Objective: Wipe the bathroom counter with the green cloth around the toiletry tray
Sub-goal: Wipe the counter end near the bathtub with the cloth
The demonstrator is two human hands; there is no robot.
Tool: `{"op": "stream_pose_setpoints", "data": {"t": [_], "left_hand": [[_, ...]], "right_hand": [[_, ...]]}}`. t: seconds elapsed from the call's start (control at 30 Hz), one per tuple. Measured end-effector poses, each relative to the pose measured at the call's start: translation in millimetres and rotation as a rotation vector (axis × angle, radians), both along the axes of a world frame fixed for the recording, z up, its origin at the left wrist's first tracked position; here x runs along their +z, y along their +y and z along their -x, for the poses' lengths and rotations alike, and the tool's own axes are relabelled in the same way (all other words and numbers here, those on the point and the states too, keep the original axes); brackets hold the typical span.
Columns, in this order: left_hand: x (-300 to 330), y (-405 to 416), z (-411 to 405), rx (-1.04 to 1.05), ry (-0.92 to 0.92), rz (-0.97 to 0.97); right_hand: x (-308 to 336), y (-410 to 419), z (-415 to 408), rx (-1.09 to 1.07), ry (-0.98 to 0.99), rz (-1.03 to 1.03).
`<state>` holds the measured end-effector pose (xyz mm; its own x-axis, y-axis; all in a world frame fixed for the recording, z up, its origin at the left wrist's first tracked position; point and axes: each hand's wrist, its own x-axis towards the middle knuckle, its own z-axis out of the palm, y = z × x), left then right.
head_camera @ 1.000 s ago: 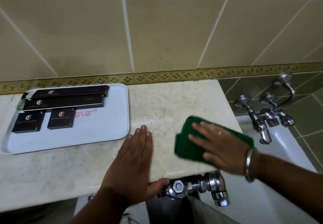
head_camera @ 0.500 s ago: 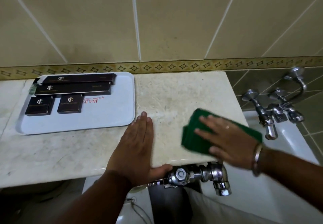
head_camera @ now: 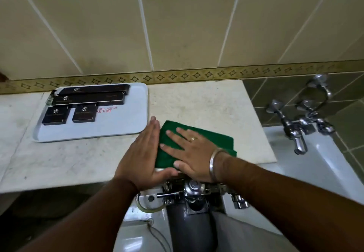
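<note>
Counter (head_camera: 197, 104): I see pale stone, matt, mottled.
Cloth (head_camera: 206, 139) on counter: green, soft fabric.
Tray (head_camera: 122, 121) on counter: smooth white plastic.
Taps (head_camera: 299, 125) right of counter: glossy metal.

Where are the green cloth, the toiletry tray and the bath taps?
green cloth (head_camera: 212, 138): head view, on its bare right part beside the fingers.
toiletry tray (head_camera: 122, 121): head view, on its bare white floor.
bath taps (head_camera: 299, 125): head view, on the chrome mixer body.

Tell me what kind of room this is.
Most likely a hotel bathroom: a marble counter under tiled walls, a white tray of boxed toiletries, and chrome taps over a white tub at the right.
</note>
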<state>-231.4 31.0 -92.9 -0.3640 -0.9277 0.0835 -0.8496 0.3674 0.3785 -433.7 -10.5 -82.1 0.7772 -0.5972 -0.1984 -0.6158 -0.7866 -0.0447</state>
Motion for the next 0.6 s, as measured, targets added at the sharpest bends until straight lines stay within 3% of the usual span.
{"op": "stream_pose_setpoints", "data": {"t": [0.13, 0.27, 0.33, 0.43, 0.6], "left_hand": [[10.1, 2.9, 5.0, 0.022, 0.009, -0.080], [24.4, -1.0, 19.0, 0.163, 0.046, -0.163], [32.2, -7.2, 32.0, 0.248, 0.017, -0.158], [41.6, -8.3, 49.9, 0.439, -0.119, -0.185], [46.7, -9.2, 49.8, 0.578, 0.097, -0.370]], "right_hand": [[17.5, 25.6, 21.0, -0.245, -0.118, -0.124], [29.9, 55.7, 73.3, -0.847, -0.328, 0.050], [33.1, 63.3, 96.7, -1.129, -0.368, 0.029], [34.3, 66.4, 101.3, -1.261, -0.483, -0.327], [20.5, 63.2, 85.2, -1.410, -1.029, -0.751]]}}
